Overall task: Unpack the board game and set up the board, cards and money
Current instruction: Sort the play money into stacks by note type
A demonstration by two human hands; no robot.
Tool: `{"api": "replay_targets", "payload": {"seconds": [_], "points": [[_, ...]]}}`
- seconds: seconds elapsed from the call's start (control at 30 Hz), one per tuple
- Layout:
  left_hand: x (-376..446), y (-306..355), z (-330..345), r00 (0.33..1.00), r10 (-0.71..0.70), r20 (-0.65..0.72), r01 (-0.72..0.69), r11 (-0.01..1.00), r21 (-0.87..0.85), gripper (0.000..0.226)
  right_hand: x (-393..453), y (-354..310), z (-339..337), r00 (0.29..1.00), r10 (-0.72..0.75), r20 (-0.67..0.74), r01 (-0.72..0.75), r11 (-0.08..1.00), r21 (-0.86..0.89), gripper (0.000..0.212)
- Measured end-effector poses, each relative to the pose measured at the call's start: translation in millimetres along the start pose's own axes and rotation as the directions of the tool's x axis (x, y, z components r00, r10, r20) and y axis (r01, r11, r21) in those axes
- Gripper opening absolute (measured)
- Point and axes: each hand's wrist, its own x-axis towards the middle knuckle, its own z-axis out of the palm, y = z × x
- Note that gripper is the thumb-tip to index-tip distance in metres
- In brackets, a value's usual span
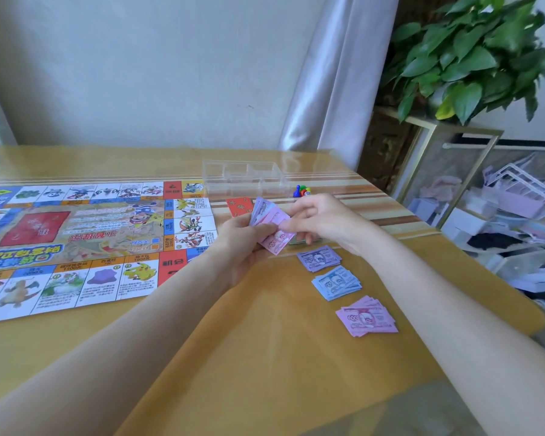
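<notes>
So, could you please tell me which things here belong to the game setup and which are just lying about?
Job: game board, held notes, purple pile, blue pile, pink pile, red cards, pawns, clear tray.
Lying about: potted plant, curtain, cluttered shelf.

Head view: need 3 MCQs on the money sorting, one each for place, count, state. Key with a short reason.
1. Where do the sorted money piles lie?
A. On the board
B. On the table right of the board
C. In the clear tray

2. How many sorted piles lie in that row?
A. Three
B. One
C. Five

3. What are the hands doing?
A. Both resting flat
B. Both on a fan of notes
C. Lifting the tray

Key:
1 B: purple pile, blue pile and pink pile lie on the table, clear of the board.
2 A: three piles show.
3 B: left hand grips the notes; right hand pinches one.
</notes>
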Motion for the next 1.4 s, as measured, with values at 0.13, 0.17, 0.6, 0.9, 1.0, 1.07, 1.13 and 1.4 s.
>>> {"api": "replay_targets", "payload": {"seconds": [0.13, 0.17, 0.6, 0.9, 1.0, 1.07, 1.13, 1.4], "points": [[-12, -1, 2, 0.994, -0.011, 0.113, 0.011, 1.000, -0.005, 0.020, -15, 2, -4, 1.000, -0.002, 0.005, 0.002, 0.999, -0.036, 0.031], [-15, -1, 3, 0.992, -0.010, 0.125, 0.010, 1.000, -0.006, 0.020, -19, 3, -6, 1.000, 0.004, 0.003, -0.003, 1.000, -0.030, 0.029], [-25, -3, 18, 0.994, 0.021, 0.107, -0.026, 0.998, 0.052, 0.023, -48, 12, -15, 0.999, 0.001, -0.034, 0.003, 0.995, 0.104, 0.019], [-21, -1, 5, 1.000, 0.027, 0.000, -0.027, 0.995, 0.098, 0.035, -47, 16, -35, 0.937, 0.031, -0.348, -0.007, 0.998, 0.070, 0.023], [-21, -1, 2, 1.000, 0.014, 0.009, -0.015, 0.997, 0.076, 0.036, -43, 19, -40, 0.872, -0.121, -0.474, -0.044, 0.945, -0.323, 0.021], [-23, 0, 4, 0.999, 0.009, 0.034, -0.011, 0.998, 0.066, 0.036, -42, 16, -35, 0.905, -0.169, -0.390, -0.004, 0.914, -0.406, 0.020], [-24, 0, 6, 0.999, 0.013, 0.048, -0.016, 0.998, 0.061, 0.034, -42, 12, -25, 0.947, -0.168, -0.275, 0.054, 0.924, -0.379, 0.019], [-24, 4, 13, 0.998, 0.044, 0.040, -0.046, 0.997, 0.060, 0.025, -39, 0, -5, 0.978, -0.121, -0.171, 0.088, 0.978, -0.189, 0.019]]}}
